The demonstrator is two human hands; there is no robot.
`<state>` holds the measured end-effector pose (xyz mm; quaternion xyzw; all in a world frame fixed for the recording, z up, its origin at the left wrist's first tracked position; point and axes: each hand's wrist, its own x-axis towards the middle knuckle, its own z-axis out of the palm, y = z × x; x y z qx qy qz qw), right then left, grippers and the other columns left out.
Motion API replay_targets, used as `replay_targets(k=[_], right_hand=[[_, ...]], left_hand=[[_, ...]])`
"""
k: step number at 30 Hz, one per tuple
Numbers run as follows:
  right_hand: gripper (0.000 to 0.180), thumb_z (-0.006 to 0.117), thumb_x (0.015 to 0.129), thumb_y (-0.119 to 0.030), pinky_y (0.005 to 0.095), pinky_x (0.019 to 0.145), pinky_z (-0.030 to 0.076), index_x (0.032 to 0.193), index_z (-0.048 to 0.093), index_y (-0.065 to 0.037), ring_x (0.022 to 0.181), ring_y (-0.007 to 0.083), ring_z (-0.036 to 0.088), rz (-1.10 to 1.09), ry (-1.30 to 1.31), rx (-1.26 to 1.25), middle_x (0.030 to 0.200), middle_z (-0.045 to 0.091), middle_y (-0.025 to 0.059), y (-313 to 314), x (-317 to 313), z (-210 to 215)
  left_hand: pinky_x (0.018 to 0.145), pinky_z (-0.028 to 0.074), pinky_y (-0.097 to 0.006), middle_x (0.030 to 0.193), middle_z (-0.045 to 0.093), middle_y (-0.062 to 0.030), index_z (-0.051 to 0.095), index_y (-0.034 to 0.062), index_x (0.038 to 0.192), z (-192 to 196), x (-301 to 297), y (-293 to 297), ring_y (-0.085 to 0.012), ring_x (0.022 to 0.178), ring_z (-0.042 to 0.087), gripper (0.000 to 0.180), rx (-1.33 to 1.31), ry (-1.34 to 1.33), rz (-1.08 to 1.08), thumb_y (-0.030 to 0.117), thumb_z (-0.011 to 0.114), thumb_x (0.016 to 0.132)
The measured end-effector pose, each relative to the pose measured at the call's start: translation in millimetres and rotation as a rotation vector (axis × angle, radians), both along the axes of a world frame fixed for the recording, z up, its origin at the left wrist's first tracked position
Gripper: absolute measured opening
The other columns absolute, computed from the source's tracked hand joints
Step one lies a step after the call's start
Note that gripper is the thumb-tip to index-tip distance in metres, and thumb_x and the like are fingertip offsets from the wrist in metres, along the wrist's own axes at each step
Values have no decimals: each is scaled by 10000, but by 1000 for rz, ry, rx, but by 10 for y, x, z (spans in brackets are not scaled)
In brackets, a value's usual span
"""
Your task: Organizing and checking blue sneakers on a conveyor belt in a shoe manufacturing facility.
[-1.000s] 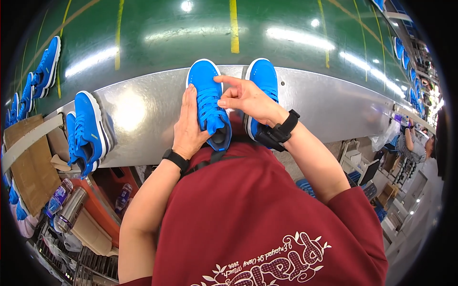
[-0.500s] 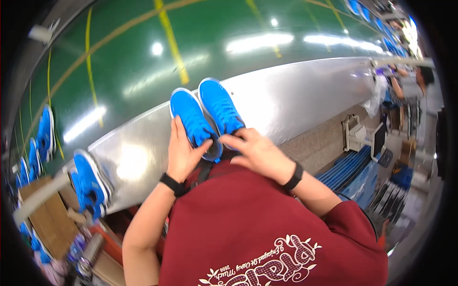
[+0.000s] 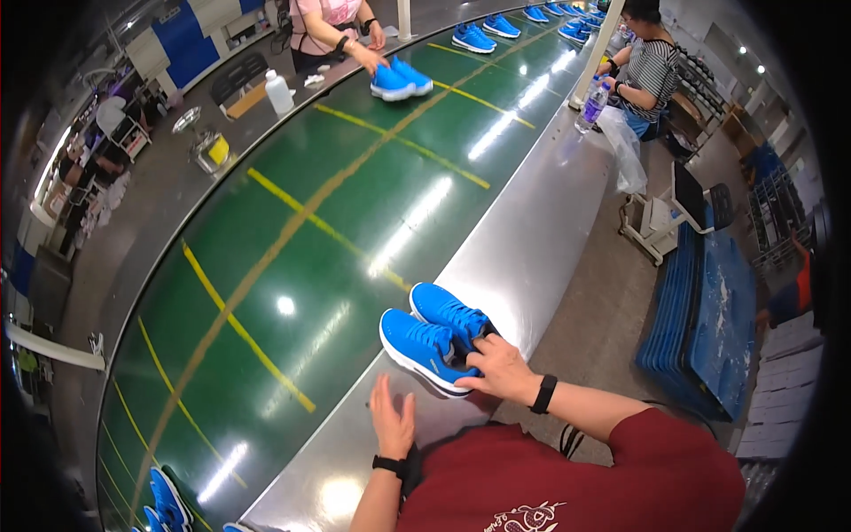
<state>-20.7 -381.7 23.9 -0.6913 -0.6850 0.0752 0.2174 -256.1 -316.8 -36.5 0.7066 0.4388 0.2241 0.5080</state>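
A pair of blue sneakers with white soles rests side by side at the edge of the metal table, toes pointing away from me: the left sneaker [image 3: 415, 341] and the right sneaker [image 3: 450, 308]. My right hand [image 3: 501, 371] grips them at the heel openings, its thumb at the left sneaker's heel and its fingers by the right one's collar. Those fingertips are partly hidden inside the shoes. Just left of the heels, my left hand [image 3: 392, 424] hovers over the metal, holding nothing, its thumb and fingers apart.
Beyond the metal table [image 3: 541, 239] runs a green conveyor belt [image 3: 292, 257] with yellow cross lines. A co-worker's hand [image 3: 368, 58] touches another blue pair [image 3: 401, 80] across it. A purple-labelled bottle [image 3: 592, 108] stands at the table's far end. Blue boards [image 3: 674, 328] lean at right.
My left hand has let go of the left sneaker and moved off it. My right hand has closed on the heels. The view has swung, showing more of the belt and the co-workers.
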Motion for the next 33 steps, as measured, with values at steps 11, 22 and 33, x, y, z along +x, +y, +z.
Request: replay_targets(k=[11, 22, 33], right_hand=[[352, 744, 695, -378, 426, 833, 423, 841, 645, -73, 961, 334, 505, -57, -115, 184, 957, 547, 163, 2721, 1437, -390], [640, 646, 828, -211, 521, 1099, 225, 1401, 363, -166, 1361, 439, 215, -198, 34, 90, 1463, 249, 243, 2197, 1202, -946], [537, 507, 924, -330, 489, 1107, 241, 1386, 377, -89, 1371, 331, 273, -315, -87, -175, 1439, 352, 160, -117, 1049, -1015]], left_hand=[[1074, 219, -522, 1425, 297, -298, 362, -70, 1344, -301, -43, -60, -452, 1347, 237, 788, 453, 707, -143, 505, 543, 836], [1079, 212, -508, 1445, 298, -264, 389, -44, 1342, -330, -21, -51, -414, 1364, 229, 815, 435, 738, -101, 539, 567, 801], [1102, 175, -506, 1455, 258, -286, 332, -80, 1359, -305, -33, -52, -427, 1374, 199, 828, 480, 674, -113, 509, 539, 815]])
